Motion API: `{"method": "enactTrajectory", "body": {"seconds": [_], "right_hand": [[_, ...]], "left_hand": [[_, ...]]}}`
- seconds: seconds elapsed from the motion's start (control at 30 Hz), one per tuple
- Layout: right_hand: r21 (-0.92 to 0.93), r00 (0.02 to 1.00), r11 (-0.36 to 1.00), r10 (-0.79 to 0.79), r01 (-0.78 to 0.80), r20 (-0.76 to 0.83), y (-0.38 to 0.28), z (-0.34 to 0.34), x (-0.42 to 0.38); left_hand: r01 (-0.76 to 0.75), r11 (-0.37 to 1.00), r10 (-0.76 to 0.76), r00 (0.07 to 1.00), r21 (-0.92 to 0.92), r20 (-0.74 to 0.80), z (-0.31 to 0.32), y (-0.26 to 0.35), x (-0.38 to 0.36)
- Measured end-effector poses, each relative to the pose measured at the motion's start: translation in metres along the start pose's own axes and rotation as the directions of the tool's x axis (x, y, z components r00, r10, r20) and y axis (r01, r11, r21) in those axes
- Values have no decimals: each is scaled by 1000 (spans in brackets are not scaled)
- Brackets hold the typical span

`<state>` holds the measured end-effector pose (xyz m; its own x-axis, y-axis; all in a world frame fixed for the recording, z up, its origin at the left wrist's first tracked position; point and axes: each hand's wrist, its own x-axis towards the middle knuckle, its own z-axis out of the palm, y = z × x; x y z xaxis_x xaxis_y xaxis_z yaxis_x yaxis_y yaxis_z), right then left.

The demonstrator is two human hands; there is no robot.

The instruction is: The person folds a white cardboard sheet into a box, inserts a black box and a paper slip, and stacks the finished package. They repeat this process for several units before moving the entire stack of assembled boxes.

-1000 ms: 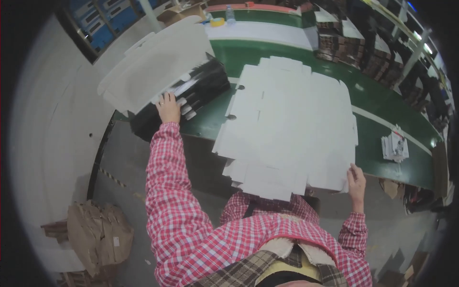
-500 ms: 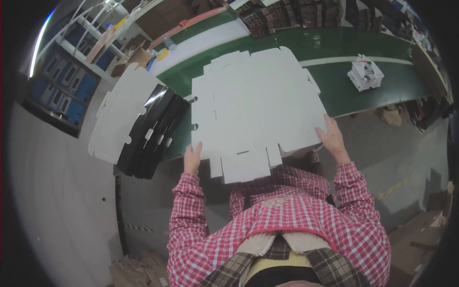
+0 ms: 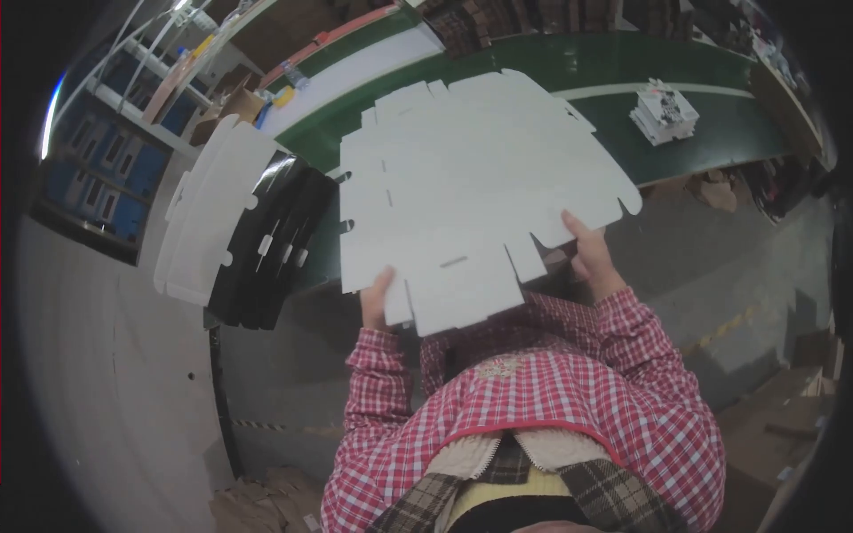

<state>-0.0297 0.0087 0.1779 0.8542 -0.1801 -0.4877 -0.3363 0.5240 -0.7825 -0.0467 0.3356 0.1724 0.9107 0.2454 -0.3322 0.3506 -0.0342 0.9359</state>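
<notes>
A large flat white cardboard blank with slots, notches and flaps lies across the front of the green table, its near edge past the table's edge. My left hand grips its near left corner, thumb on top and fingers hidden beneath. At the near right side, my right hand holds the edge, thumb over the top and fingers under it. Left of the blank stand black folded boxes with a white cardboard sheet beside them.
The green table carries a small stack of white pieces at the right. Brown stacked items line the far side. A yellow object and a clear bottle are at the back left. Brown cardboard lies low at the right.
The white blank has turned and tilted, its right side coming nearer. My left hand has moved slightly right; my right hand has shifted left along the near edge.
</notes>
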Motion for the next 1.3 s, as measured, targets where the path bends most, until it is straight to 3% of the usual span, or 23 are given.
{"method": "enactTrajectory", "body": {"seconds": [0.03,0.07,0.1,0.17,0.2,0.27,0.3,0.37,0.4,0.47,0.5,0.57,0.67,0.7,0.77,0.87,0.97,1.07,1.17,1.27,1.3], "right_hand": [[-64,1000,998,-10,11,26,4,3,-1],[-336,999,942,17,-1,46,9,2,-4],[-414,994,909,-5,49,106,10,17,-7],[-667,954,702,-58,248,294,13,41,-14],[-702,917,619,-77,353,392,14,48,-12],[-668,696,236,-51,706,716,17,62,-7],[-666,685,224,-12,712,729,5,64,-8],[-657,641,176,145,733,754,-18,67,-9],[-646,617,196,192,738,763,-30,66,-8],[-606,514,282,337,744,789,-59,67,-4],[-581,508,224,311,782,803,-64,70,-2],[-482,472,-5,210,876,856,-74,74,5],[-539,500,125,245,833,830,-62,64,5],[-521,486,141,220,842,846,-50,58,7],[-440,431,186,85,879,898,-29,50,13],[-372,393,130,-242,919,887,12,42,33],[-399,485,281,-411,873,772,20,50,37],[-361,397,169,-455,917,797,7,73,51],[-349,385,170,-513,922,767,-5,104,68],[-481,542,251,-423,840,726,-15,107,65],[-490,546,242,-393,837,740,-14,103,69]], "left_hand": [[2,997,0,1000,82,-27,-1,2,-6],[15,958,-22,1000,285,21,-2,6,-13],[-73,932,62,997,355,42,10,7,-9],[-388,713,320,921,584,222,36,7,2],[-455,634,370,888,625,271,48,8,9],[-671,247,476,712,699,516,72,11,25],[-648,333,443,749,685,493,60,28,21],[-494,646,271,861,582,430,35,60,10],[-544,571,256,829,615,497,26,67,6],[-748,209,124,659,630,742,7,85,2],[-779,148,162,627,610,762,3,83,2],[-855,-114,267,463,505,845,-1,80,9],[-800,-195,365,478,567,799,13,68,5],[-801,-153,365,498,578,786,16,65,0],[-798,-7,372,557,603,742,23,61,-7],[-711,-201,433,553,674,712,24,39,13],[-828,-144,330,477,542,815,20,61,-1],[-715,-233,99,657,660,747,15,85,-24],[-593,-387,208,690,706,693,9,96,-8],[-687,-256,402,564,680,722,6,89,9],[-701,-227,456,536,675,710,4,83,15]]}}
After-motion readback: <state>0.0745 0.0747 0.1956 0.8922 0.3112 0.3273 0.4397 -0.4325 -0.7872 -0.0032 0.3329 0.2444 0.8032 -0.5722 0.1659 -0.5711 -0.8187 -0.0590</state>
